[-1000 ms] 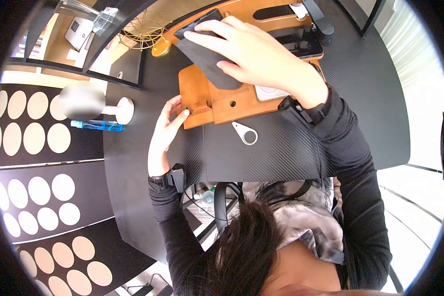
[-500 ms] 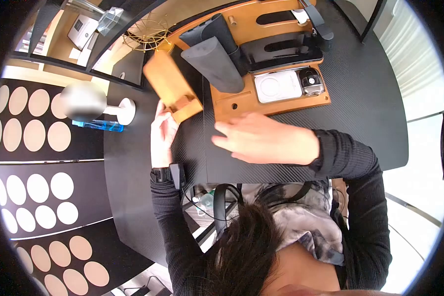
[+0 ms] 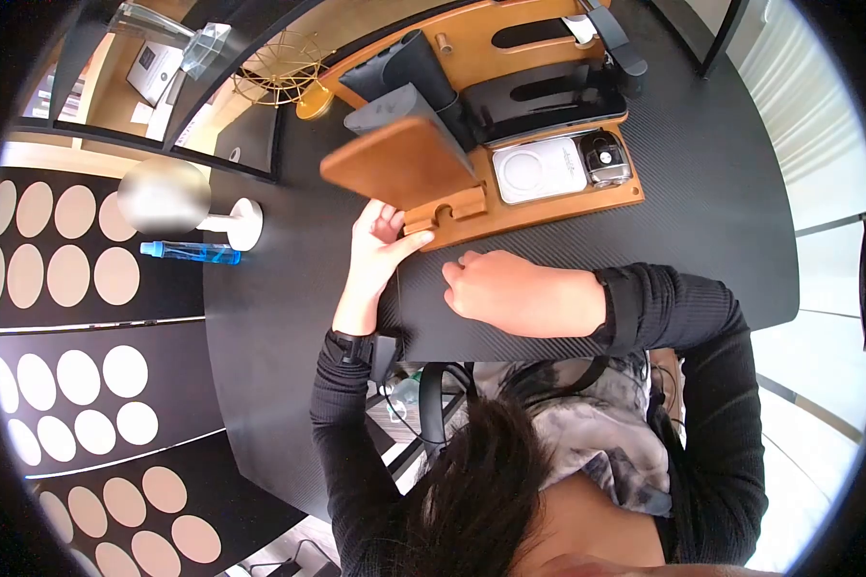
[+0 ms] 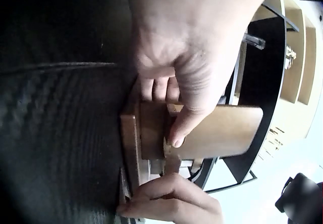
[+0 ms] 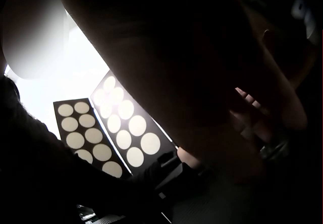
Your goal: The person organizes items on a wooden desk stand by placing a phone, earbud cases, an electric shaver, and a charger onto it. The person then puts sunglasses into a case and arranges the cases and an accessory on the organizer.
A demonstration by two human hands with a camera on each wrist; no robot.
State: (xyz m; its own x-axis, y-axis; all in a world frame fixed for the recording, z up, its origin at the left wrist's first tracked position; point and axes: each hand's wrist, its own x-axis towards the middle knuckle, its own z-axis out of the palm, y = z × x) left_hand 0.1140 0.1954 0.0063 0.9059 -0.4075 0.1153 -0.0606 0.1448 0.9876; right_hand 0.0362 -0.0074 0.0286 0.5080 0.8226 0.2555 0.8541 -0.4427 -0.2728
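A wooden phone stand (image 3: 404, 168) stands tilted at the left end of the wooden organizer (image 3: 563, 204). My left hand (image 3: 380, 258) grips its lower edge, the thumb on its small ledge and the fingers behind; the left wrist view shows the stand (image 4: 222, 128) and the left hand (image 4: 186, 67) closer. My right hand (image 3: 524, 293) is low over the desk in front of the organizer, fingers curled. In the left wrist view the right hand (image 4: 174, 198) pinches a thin, pointed piece, apparently the tag, mostly hidden by the fingers. The right wrist view is very dark.
The organizer bears a white charging pad (image 3: 539, 171), a watch (image 3: 603, 159), a glossy black case (image 3: 539, 101) and dark upright holders (image 3: 409, 72). Left on the desk (image 3: 289, 317) are a white-based lamp (image 3: 245, 224) and a blue bottle (image 3: 191, 252). A gold wire ornament (image 3: 279, 69) stands behind.
The left hand has swung the stand away from the organizer and back against its left end, now tilted. The right hand has left the dark holder and come down where the white tag lay, which is covered.
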